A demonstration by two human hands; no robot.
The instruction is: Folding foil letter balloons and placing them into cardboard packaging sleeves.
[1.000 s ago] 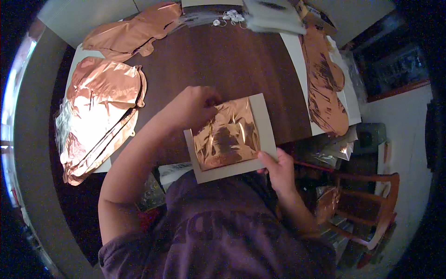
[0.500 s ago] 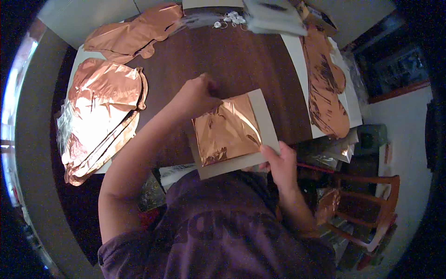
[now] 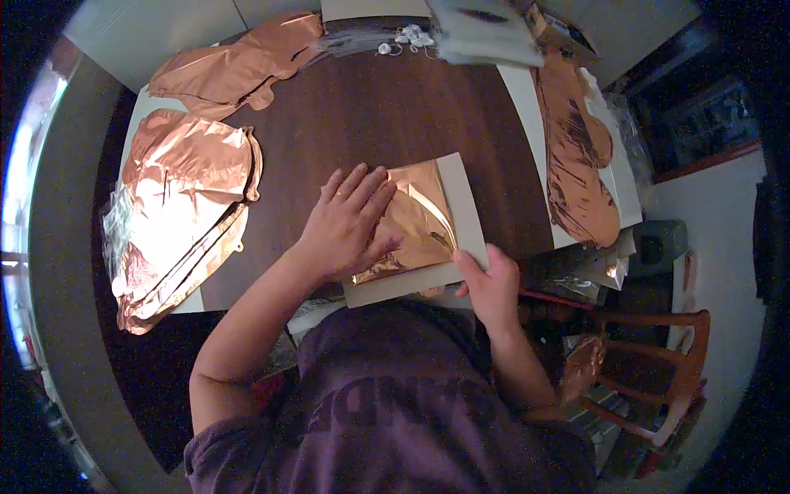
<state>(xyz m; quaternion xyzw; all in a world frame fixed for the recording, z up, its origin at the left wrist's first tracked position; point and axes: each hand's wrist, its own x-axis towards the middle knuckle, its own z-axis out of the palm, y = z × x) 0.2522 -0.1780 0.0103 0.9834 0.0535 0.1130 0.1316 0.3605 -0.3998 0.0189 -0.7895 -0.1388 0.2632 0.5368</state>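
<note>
Now, head view: looks down on a dark brown surface (image 3: 346,107), with work gathered near its front edge.
Folded foil (image 3: 415,218): lies shiny and copper-coloured on a pale card (image 3: 466,198), tilted slightly and partly covered from the left; cannot tell whether wholly supported by the surface or lifted a little off it.
Left hand (image 3: 350,218): lies palm-down across the foil's left part; grip spread, with fingers slightly apart, pinching nothing visible.
Right hand (image 3: 492,284): holds the card near its lower right corner; grip pressed together, thumb on top, pinching the card just beside the foil's corner.
Step in hand: seems to be smoothing the foil flat against the card.
Next move: probably calls for a steady pinch at right and even palm pressure, without dragging the foil askew.
Left side: carries overlapping larger foil shapes (image 3: 193,148).
Right side: carries a long foil piece (image 3: 584,193).
Far edge: bears small white stringy pieces (image 3: 413,37) beside cloudy plastic (image 3: 485,34).
</note>
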